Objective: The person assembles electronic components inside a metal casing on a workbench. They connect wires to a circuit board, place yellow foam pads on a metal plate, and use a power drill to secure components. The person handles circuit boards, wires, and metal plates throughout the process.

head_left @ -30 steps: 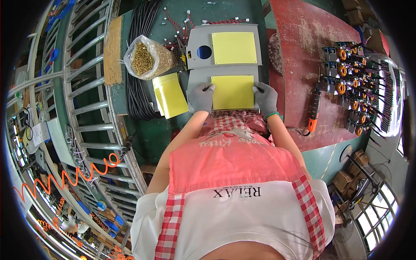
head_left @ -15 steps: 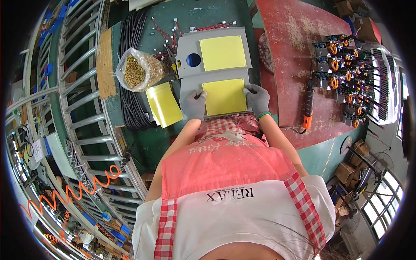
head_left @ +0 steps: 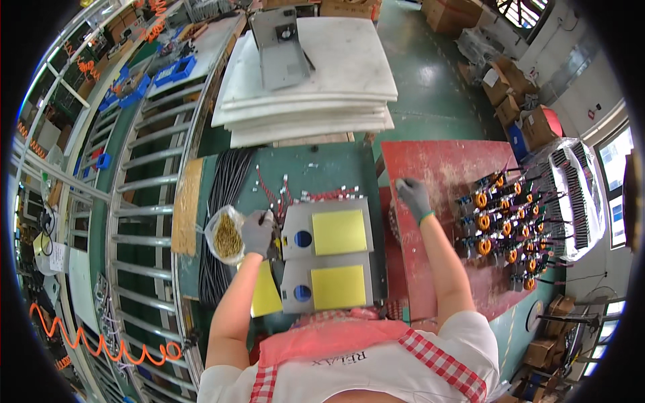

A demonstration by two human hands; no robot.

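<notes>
My left hand (head_left: 258, 235), in a grey glove, is beside a clear plastic bag (head_left: 218, 236) of small brass-coloured parts. Its fingers are drawn together near the upper left of the grey metal panels; what they grip is hidden. Over the red board (head_left: 430, 161) is my gloved right hand (head_left: 414, 197), fingers curled, their contents too small to make out. Two grey panels, the far one (head_left: 293, 213) and the near one (head_left: 290, 274), lie between my arms. Each carries a yellow sheet, the far sheet (head_left: 338, 232) and the near sheet (head_left: 337, 287). More yellow sheets (head_left: 267, 295) lie beside my left forearm.
Several circuit assemblies with copper coils (head_left: 497, 228) cover the board's right side. Black cables (head_left: 220, 201) and red-black wires (head_left: 322, 195) lie on the green table. Beyond stand stacked white slabs (head_left: 309, 107) bearing a grey metal housing (head_left: 285, 60). A roller conveyor (head_left: 144, 208) runs at left.
Both hands have left the near yellow sheet, which now lies on its panel. My left hand moved left to the bag, my right hand out over the red board. The view has tilted farther ahead.
</notes>
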